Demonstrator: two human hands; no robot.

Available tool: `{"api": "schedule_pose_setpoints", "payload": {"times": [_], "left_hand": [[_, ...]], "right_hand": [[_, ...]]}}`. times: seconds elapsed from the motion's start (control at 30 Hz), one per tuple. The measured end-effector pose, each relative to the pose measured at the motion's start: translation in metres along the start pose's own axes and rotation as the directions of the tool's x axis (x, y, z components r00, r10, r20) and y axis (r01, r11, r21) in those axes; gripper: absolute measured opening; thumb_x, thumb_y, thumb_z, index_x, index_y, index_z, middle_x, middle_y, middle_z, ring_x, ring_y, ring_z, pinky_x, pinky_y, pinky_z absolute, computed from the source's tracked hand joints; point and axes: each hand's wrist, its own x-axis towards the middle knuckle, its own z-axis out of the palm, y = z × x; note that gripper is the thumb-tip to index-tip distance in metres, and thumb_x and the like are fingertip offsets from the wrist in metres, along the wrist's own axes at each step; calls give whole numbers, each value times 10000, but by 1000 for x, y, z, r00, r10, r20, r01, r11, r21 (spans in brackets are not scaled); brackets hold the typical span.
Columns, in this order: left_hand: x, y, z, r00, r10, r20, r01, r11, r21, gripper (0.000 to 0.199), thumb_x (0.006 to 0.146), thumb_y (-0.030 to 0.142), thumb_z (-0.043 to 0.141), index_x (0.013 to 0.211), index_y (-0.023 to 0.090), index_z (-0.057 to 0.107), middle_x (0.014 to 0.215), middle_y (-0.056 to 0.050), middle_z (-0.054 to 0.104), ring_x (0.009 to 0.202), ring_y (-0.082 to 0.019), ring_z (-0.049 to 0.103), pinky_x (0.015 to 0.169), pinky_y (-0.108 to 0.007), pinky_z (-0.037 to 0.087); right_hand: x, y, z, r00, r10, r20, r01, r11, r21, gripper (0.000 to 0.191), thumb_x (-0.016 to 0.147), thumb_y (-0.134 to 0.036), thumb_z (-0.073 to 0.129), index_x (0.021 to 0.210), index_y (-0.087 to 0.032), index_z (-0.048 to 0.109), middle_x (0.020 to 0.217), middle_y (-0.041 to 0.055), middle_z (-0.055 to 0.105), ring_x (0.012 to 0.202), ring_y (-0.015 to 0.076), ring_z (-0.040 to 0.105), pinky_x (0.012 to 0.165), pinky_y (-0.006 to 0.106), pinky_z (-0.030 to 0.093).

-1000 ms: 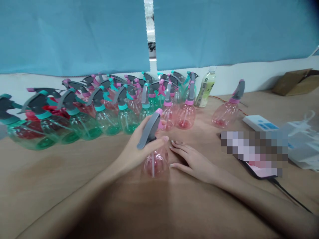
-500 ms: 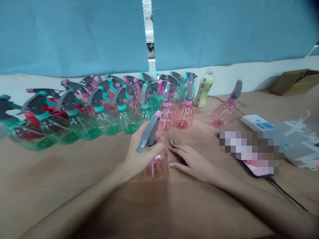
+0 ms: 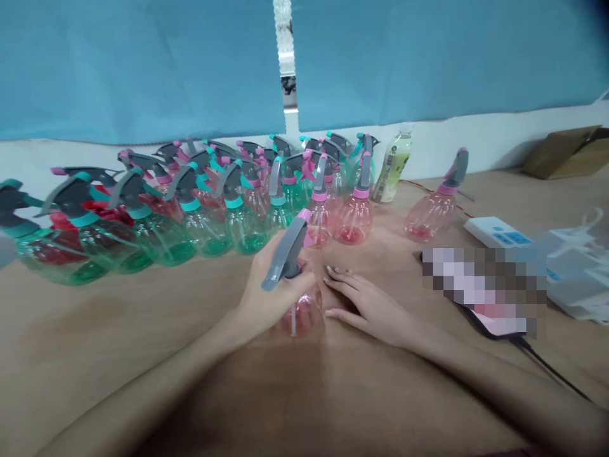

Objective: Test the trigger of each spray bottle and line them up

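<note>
My left hand (image 3: 269,276) is wrapped round the neck of a pink spray bottle (image 3: 302,314) that stands on the table. Its grey trigger head with a pink nozzle rises above my fingers, and the collar is hidden in my grip. To the right of this bottle, my right hand (image 3: 366,304) rests on the tabletop with its fingers stretched out, holding nothing. Just behind my hands are two more pink spray bottles (image 3: 354,222) with pink collars. A row of green spray bottles (image 3: 247,231) reaches away to the left.
Behind the front row stand several more spray bottles. A drink bottle (image 3: 394,168) and a lone pink spray bottle (image 3: 431,216) are at the back right. Nearer are a phone (image 3: 507,325) on a cable, a white power strip (image 3: 497,235) and a cardboard box (image 3: 564,152).
The view has shifted very slightly. My left hand keeps its grip on the pink spray bottle, and my right hand stays flat on the table.
</note>
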Motion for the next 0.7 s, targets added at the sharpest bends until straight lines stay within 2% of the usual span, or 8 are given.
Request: {"api": "schedule_pose_setpoints", "payload": {"times": [0.43,0.7], "left_hand": [[2,5,0,1000,-11,19,12,999,-51,226,665,129,511,849,248,459,663,40,511,596,-149,522,572,-285,428],[2,7,-1,997,73,-34,-72,997,20,187,646,109,497,751,239,413,715,23,494,618,-144,488,588,-283,422]], "right_hand": [[1,-2,-3,999,11,39,-9,999,-35,667,897,-575,459,1357,-93,490,1426,187,467,1348,290,402,1101,510,346],[1,0,-1,1000,-2,14,2,1000,-27,651,894,-580,462,1361,-127,494,1423,170,476,1343,291,410,1097,511,348]]}}
